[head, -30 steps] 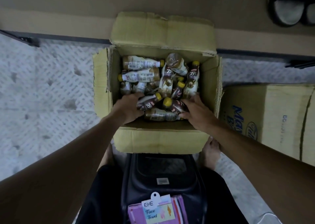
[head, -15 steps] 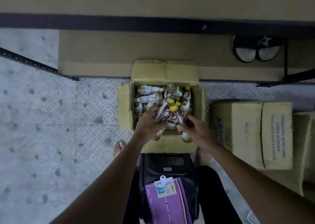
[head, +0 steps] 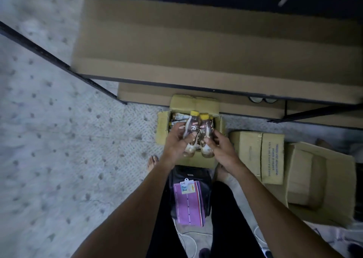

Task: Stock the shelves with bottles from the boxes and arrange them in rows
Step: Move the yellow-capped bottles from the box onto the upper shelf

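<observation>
Two brown bottles with yellow caps, the left bottle (head: 191,129) and the right bottle (head: 205,135), are side by side, caps pointing away from the person, up in the air right over the open box (head: 162,129). The left hand (head: 175,142) has its fingers (head: 177,129) wrapped around the left one, and the right hand (head: 223,149) grips the right one the same way. More bottles are lying in the box, which sits on the floor (head: 59,140) by the front edge of the cardboard-lined shelf (head: 196,47). Closed boxes (head: 257,153) are just to its right.
</observation>
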